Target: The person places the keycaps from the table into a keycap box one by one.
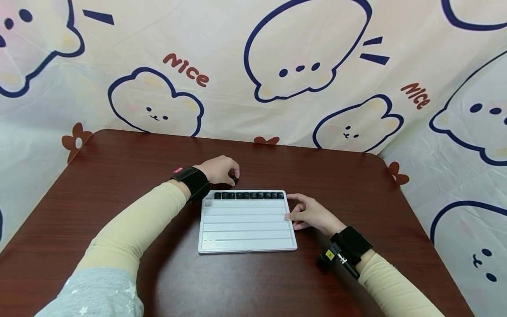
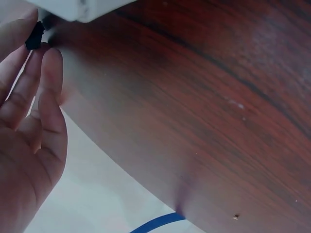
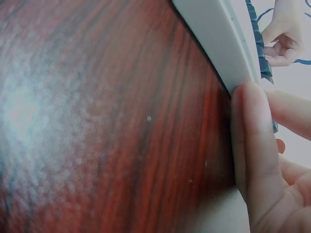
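Note:
A white keycap tray (image 1: 245, 226) with raised ridges lies flat on the table, a row of black keycaps (image 1: 253, 195) along its far edge. Just beyond that edge, my left hand (image 1: 219, 169) pinches a small black keycap (image 2: 35, 37) between thumb and fingers. At the tray's right side, my right hand (image 1: 310, 213) grips the edge; its thumb rests on the rim and the index finger reaches toward the far right corner. The right wrist view shows these fingertips (image 3: 255, 104) against the tray's white side (image 3: 218, 39).
The dark brown wooden table (image 1: 178, 281) has rounded far corners. Behind it and at the sides hangs a pale curtain (image 1: 225, 110) with cartoon drawings. Black straps circle both wrists, and a small camera device (image 1: 336, 257) sits on the right one.

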Action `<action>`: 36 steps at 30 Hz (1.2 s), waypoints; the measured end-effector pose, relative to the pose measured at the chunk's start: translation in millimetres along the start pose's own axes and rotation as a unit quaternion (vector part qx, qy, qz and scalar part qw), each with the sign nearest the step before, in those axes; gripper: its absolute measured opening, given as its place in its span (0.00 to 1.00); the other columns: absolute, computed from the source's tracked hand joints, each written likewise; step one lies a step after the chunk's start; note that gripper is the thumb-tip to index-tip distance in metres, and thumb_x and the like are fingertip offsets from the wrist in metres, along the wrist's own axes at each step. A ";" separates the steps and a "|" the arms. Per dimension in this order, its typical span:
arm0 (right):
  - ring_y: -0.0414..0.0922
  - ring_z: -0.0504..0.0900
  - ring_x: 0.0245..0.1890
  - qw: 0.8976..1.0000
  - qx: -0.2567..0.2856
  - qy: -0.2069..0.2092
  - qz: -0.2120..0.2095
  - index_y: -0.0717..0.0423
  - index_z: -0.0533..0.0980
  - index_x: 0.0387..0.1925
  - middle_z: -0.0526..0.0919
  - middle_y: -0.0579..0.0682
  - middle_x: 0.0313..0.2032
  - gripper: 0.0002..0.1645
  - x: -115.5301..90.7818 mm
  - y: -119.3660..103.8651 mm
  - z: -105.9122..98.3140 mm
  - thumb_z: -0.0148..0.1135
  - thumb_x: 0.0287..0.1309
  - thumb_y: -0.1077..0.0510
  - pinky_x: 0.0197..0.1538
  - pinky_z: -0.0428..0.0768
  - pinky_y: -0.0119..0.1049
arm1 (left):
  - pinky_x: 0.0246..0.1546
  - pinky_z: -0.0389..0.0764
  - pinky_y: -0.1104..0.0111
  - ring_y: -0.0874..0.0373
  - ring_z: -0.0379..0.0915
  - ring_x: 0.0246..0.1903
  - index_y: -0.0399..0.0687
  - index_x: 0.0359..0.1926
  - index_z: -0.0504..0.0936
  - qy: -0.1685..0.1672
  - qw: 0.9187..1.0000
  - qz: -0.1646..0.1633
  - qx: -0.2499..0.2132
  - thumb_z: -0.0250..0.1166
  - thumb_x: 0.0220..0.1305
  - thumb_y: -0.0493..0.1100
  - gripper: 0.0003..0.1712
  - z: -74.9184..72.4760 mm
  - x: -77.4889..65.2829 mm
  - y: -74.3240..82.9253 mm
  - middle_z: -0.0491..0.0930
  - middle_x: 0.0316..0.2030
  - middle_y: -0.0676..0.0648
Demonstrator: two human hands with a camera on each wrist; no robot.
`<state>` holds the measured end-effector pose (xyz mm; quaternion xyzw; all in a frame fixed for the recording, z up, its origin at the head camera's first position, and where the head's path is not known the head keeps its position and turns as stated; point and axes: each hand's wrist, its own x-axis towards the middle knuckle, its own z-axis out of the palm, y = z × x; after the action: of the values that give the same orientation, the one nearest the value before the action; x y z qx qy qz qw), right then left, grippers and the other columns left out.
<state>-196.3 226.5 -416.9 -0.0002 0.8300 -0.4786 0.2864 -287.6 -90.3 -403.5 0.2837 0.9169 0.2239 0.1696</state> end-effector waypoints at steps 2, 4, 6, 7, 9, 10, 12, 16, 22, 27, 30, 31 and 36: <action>0.43 0.82 0.25 1.000 0.000 -0.001 0.000 0.63 0.59 0.75 0.80 0.55 0.33 0.44 0.2 -0.2 0.0 0.70 0.63 0.64 0.32 0.84 0.35 | 0.51 0.78 0.60 0.53 0.76 0.45 0.47 0.39 0.87 0.003 1.000 -0.004 0.001 0.75 0.63 0.38 0.05 -1.0 0.2 -0.2 0.84 0.41 0.49; 0.43 0.82 0.25 1.000 0.000 -0.002 0.000 0.63 0.59 0.75 0.80 0.55 0.33 0.44 0.2 -0.3 0.0 0.70 0.63 0.64 0.32 0.85 0.35 | 0.50 0.78 0.60 0.53 0.77 0.45 0.47 0.39 0.87 0.006 1.000 -0.007 0.003 0.75 0.63 0.39 0.06 -2.4 0.0 -0.9 0.84 0.41 0.49; 0.43 0.81 0.26 1.000 0.001 -0.002 0.000 0.63 0.59 0.75 0.80 0.55 0.32 0.44 0.2 -0.5 -0.3 0.70 0.63 0.64 0.32 0.85 0.35 | 0.49 0.79 0.60 0.53 0.78 0.45 0.47 0.40 0.87 0.010 1.000 -0.009 0.004 0.75 0.63 0.39 0.06 -4.0 -0.7 -1.7 0.84 0.41 0.49; 0.43 0.81 0.26 1.000 -0.001 -0.001 0.000 0.63 0.59 0.75 0.80 0.55 0.32 0.44 0.2 -0.5 -0.5 0.70 0.63 0.64 0.32 0.85 0.35 | 0.49 0.79 0.60 0.53 0.78 0.45 0.47 0.40 0.87 0.012 1.000 -0.011 0.004 0.75 0.62 0.39 0.07 -4.8 -1.2 -1.9 0.84 0.41 0.49; 0.43 0.81 0.25 1.000 -0.002 0.000 0.000 0.63 0.59 0.75 0.80 0.55 0.32 0.44 0.0 -0.4 -0.7 0.70 0.64 0.64 0.32 0.85 0.35 | 0.49 0.79 0.60 0.53 0.78 0.45 0.46 0.41 0.87 0.017 1.000 -0.013 0.004 0.75 0.62 0.40 0.07 -6.1 -1.8 -2.0 0.84 0.41 0.48; 0.43 0.81 0.25 1.000 -0.002 0.001 0.000 0.63 0.59 0.75 0.80 0.55 0.32 0.44 0.0 -0.4 -0.7 0.70 0.64 0.64 0.32 0.84 0.35 | 0.49 0.79 0.60 0.53 0.77 0.45 0.46 0.41 0.86 0.020 1.000 -0.013 0.003 0.75 0.62 0.40 0.08 -6.8 -2.1 -1.8 0.83 0.41 0.48; 0.43 0.81 0.25 1.000 -0.002 0.002 0.000 0.63 0.59 0.75 0.80 0.55 0.32 0.44 0.1 -0.3 -0.7 0.70 0.64 0.64 0.32 0.85 0.35 | 0.49 0.79 0.60 0.53 0.77 0.45 0.46 0.42 0.86 0.025 1.000 -0.015 0.001 0.76 0.62 0.41 0.09 -8.2 -3.0 -0.8 0.83 0.41 0.48; 0.43 0.81 0.26 1.000 -0.002 0.000 0.002 0.63 0.59 0.75 0.80 0.55 0.33 0.44 0.8 0.3 0.3 0.70 0.64 0.64 0.33 0.84 0.35 | 0.51 0.78 0.60 0.52 0.77 0.46 0.45 0.43 0.87 0.038 0.999 -0.016 -0.012 0.75 0.63 0.43 0.10 -12.7 -6.4 1.9 0.84 0.42 0.47; 0.43 0.81 0.26 1.000 -0.001 0.001 0.005 0.63 0.59 0.75 0.80 0.55 0.33 0.44 0.9 0.1 0.1 0.70 0.64 0.64 0.32 0.84 0.34 | 0.52 0.79 0.60 0.52 0.78 0.47 0.46 0.45 0.87 0.064 0.997 -0.013 -0.032 0.75 0.63 0.43 0.11 -21.6 -11.9 4.8 0.84 0.43 0.46; 0.43 0.81 0.26 1.000 0.001 0.000 0.004 0.63 0.58 0.75 0.80 0.55 0.33 0.44 1.0 0.7 -0.5 0.70 0.64 0.64 0.33 0.84 0.35 | 0.51 0.79 0.59 0.51 0.78 0.47 0.46 0.44 0.87 0.075 0.996 -0.021 -0.033 0.75 0.63 0.44 0.11 -23.8 -19.1 4.3 0.84 0.43 0.46; 0.43 0.81 0.26 1.000 0.002 -0.002 0.005 0.63 0.59 0.75 0.80 0.55 0.33 0.44 1.2 0.7 0.0 0.70 0.64 0.64 0.33 0.84 0.35 | 0.52 0.79 0.58 0.51 0.78 0.47 0.46 0.45 0.87 0.079 0.996 -0.026 -0.039 0.75 0.64 0.45 0.11 -23.8 -25.3 2.2 0.85 0.43 0.46; 0.43 0.81 0.26 1.000 0.001 -0.003 0.005 0.63 0.59 0.75 0.80 0.55 0.33 0.44 1.2 0.6 0.1 0.70 0.64 0.64 0.33 0.85 0.35 | 0.53 0.79 0.58 0.51 0.79 0.47 0.46 0.45 0.87 0.082 0.995 -0.026 -0.041 0.75 0.64 0.45 0.12 -23.9 -27.4 1.4 0.85 0.43 0.46; 0.43 0.81 0.26 1.000 0.000 -0.002 0.005 0.63 0.58 0.75 0.80 0.55 0.33 0.45 0.8 -0.3 -0.3 0.70 0.64 0.64 0.33 0.85 0.35 | 0.53 0.79 0.58 0.51 0.80 0.48 0.46 0.45 0.88 0.097 0.994 -0.021 -0.049 0.75 0.64 0.45 0.12 -23.5 -37.2 -1.0 0.86 0.42 0.47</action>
<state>-197.3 226.3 -416.9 0.0030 0.8295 -0.4767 0.2908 -269.3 -120.5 -377.4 0.2328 0.9228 0.2909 0.0984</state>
